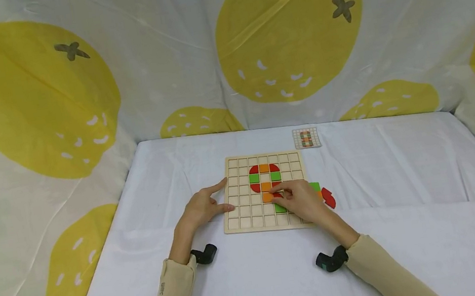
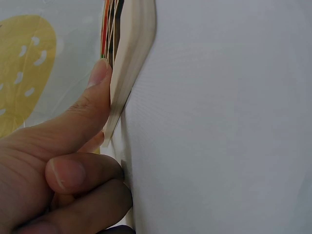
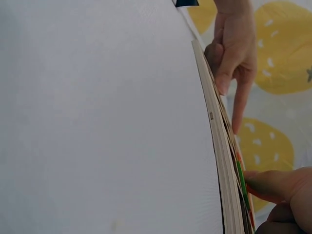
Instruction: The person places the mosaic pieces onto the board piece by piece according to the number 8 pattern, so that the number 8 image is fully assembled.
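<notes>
A wooden grid board [image 1: 249, 223] lies on the white-covered table, bearing red, green and orange tiles in its middle columns. My left hand [image 1: 200, 207] rests at the board's left edge, thumb and forefinger stretched out against it; the other fingers are bent, as the left wrist view shows. Over the board, my right hand [image 1: 301, 200] holds an orange square tile [image 1: 266, 198] at a cell, thumb and forefinger at its sides. Below those fingers sits a green tile [image 1: 280, 208]. The right hand partly covers a red tile and several cells.
Loose red pieces [image 1: 328, 199] and a green piece [image 1: 315, 186] lie at the board's right side, partly behind the right hand. A small pattern card [image 1: 306, 138] lies beyond the board's far right corner. Lemon-print cloth [image 1: 167, 51] hangs behind the table.
</notes>
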`<state>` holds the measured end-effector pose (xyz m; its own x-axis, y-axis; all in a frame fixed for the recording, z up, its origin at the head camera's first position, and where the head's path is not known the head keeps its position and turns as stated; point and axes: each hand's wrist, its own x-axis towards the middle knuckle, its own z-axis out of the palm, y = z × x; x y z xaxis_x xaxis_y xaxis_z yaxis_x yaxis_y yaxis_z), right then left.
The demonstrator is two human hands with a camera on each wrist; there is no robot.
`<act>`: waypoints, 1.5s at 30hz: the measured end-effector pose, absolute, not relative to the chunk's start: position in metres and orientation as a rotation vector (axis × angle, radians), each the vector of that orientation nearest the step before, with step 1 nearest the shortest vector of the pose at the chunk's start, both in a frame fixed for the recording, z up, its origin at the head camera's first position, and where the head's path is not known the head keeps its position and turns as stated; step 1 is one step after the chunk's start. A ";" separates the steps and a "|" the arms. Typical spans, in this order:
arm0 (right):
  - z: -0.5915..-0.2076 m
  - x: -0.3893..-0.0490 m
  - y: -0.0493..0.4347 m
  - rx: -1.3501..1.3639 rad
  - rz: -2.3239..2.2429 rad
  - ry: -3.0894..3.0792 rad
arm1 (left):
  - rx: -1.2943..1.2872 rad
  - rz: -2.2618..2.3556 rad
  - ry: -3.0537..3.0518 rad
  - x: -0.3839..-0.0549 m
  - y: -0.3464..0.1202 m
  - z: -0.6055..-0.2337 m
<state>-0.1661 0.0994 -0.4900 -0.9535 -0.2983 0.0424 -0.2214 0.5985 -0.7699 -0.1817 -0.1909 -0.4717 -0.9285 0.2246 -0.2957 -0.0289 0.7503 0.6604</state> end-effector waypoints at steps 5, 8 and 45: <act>-0.490 -0.167 0.097 -0.460 -1.296 2.743 | 0.145 0.981 2.591 -0.182 -0.190 -0.471; -0.490 -0.167 0.099 -0.464 -1.302 2.733 | 0.143 0.980 2.595 -0.182 -0.190 -0.471; -0.478 -0.164 0.199 -0.089 -1.073 2.814 | 0.134 0.971 2.601 -0.182 -0.190 -0.472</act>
